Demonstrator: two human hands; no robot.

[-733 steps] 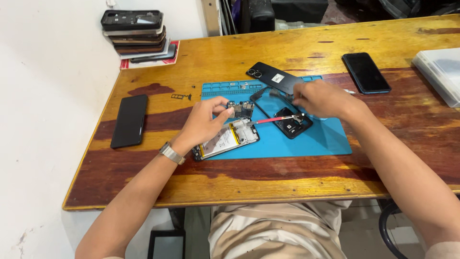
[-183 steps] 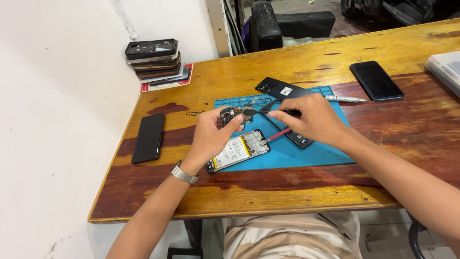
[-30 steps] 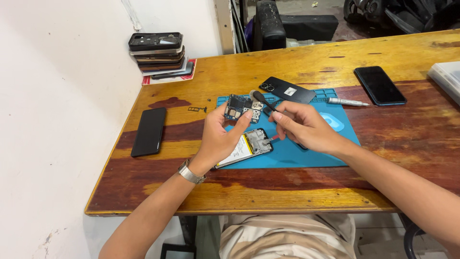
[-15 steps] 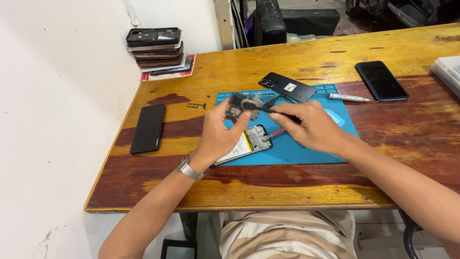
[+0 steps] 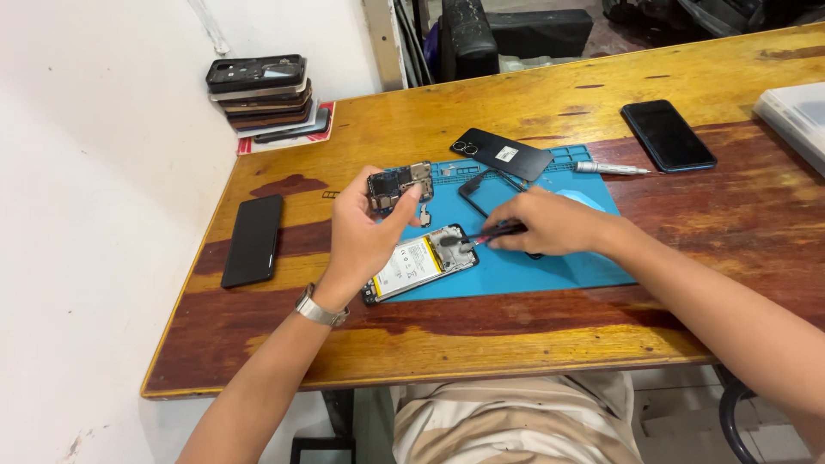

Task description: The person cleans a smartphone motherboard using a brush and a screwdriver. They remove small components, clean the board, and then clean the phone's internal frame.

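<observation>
Since half a second ago, the right hand [image 5: 550,225] has dropped from beside the circuit board [image 5: 400,186] to the opened phone [image 5: 421,263]. It pinches a thin red-and-black tool [image 5: 491,233], whose tip touches the phone's top end. The left hand [image 5: 365,232] holds the circuit board up between thumb and fingers, above and just left of the phone. The phone lies on the blue mat [image 5: 559,266]. A black back cover [image 5: 503,154] and a silver screwdriver [image 5: 612,168] lie farther back. A black phone [image 5: 253,240] rests far left.
</observation>
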